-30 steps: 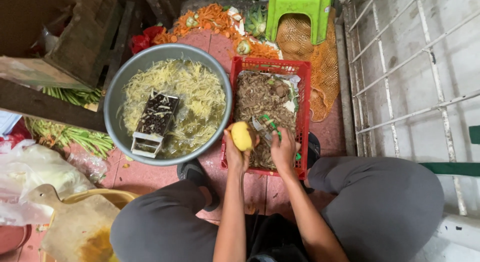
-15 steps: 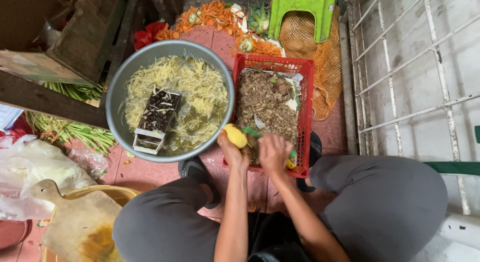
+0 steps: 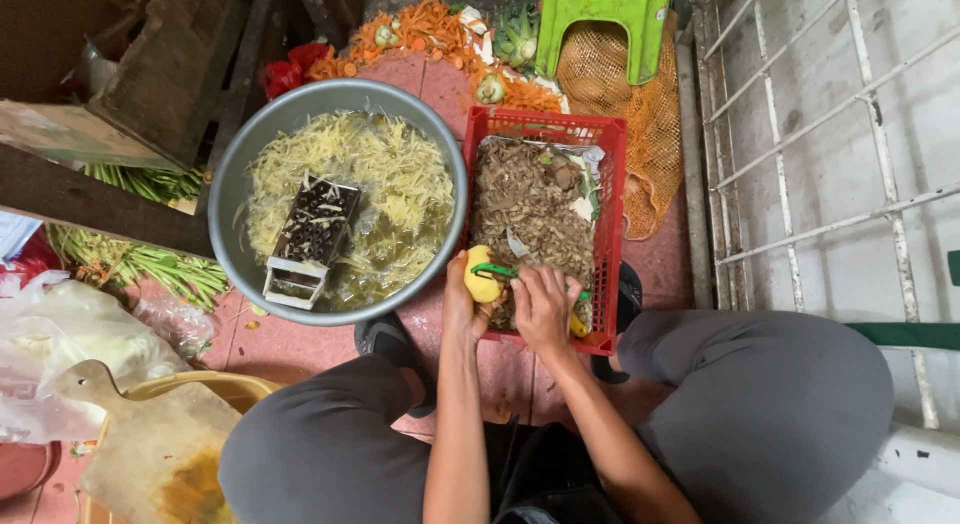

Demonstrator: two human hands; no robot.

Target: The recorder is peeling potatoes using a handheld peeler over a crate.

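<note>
The small yellow peeled potato [image 3: 481, 273] is sitting in my left hand [image 3: 462, 306] over the near-left corner of the red plastic crate [image 3: 608, 234]. My right hand [image 3: 541, 306] is gripping the green-handled peeler [image 3: 497, 272]; wet skin is risking a slip toward my fingers.

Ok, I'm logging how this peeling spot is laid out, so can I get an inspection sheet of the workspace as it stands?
Surface: reddish tiled floor, damp-looking, scraps scattered.
Job's things: yellow peeled vegetable in the left hand; green-handled peeler in the right hand, laid against it, above the red crate of brown peelings.
Clutter: metal basin of pale shreds with a box grater; carrot scraps; wooden board; plastic bags.
Fingers: both hands closed around their items.
Cables: nothing seen.
Surroundings: green stool, mesh sack, white metal grille, green stalks.
</note>
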